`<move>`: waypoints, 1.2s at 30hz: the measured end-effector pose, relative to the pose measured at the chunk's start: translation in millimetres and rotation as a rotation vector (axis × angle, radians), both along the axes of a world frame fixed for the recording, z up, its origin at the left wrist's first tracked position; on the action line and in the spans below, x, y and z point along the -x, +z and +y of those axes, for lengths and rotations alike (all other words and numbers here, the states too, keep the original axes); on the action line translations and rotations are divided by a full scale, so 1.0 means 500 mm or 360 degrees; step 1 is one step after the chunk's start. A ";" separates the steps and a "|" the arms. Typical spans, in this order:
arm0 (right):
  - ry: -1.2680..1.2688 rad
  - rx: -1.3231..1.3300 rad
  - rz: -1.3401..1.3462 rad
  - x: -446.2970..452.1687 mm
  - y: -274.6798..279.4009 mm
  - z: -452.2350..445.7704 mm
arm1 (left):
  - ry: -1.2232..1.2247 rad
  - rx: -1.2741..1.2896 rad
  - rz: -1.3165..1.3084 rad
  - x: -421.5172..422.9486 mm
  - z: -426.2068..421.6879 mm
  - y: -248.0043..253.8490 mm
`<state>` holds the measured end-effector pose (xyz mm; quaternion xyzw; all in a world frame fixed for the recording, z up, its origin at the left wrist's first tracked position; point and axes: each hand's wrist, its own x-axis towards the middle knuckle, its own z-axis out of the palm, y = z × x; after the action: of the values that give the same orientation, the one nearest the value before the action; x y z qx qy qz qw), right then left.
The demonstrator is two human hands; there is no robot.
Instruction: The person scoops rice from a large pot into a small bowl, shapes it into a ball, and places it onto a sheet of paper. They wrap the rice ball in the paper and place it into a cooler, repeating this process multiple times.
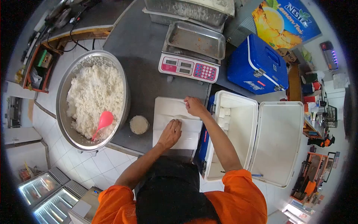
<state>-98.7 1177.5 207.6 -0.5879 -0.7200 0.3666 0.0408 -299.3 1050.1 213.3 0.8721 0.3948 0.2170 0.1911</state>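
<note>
A stack of white paper sheets (164, 108) lies on the dark counter in front of me, with a fold or raised ridge across its middle. My left hand (170, 133) rests on the paper, its fingers laid over the ridge. At the upper right edge of the stack, my right hand (194, 106) has its fingers closed on the paper's corner. Left of the paper stands a small round cup of rice (139, 124). A big metal basin (125, 97) holds a heap of white rice (95, 97), with a pink scoop (106, 119) lying on it.
Right of the counter, an open cooler (233, 149) contains several white wrapped packs (224, 116); its lid (276, 145) is swung out to the right. Farther back are a digital scale (188, 68) bearing a metal tray (195, 40), and a closed blue cooler (257, 67).
</note>
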 end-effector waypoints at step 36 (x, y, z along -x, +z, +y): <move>-0.0596 -0.0658 0.0217 0.123 0.005 -0.322 | -0.0322 -0.0053 0.0022 0.050 0.047 0.020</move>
<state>-160.0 1016.4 210.3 -0.6638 -0.6539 0.2368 0.2751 -324.2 1073.7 223.1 0.9120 0.3024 0.1971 0.1949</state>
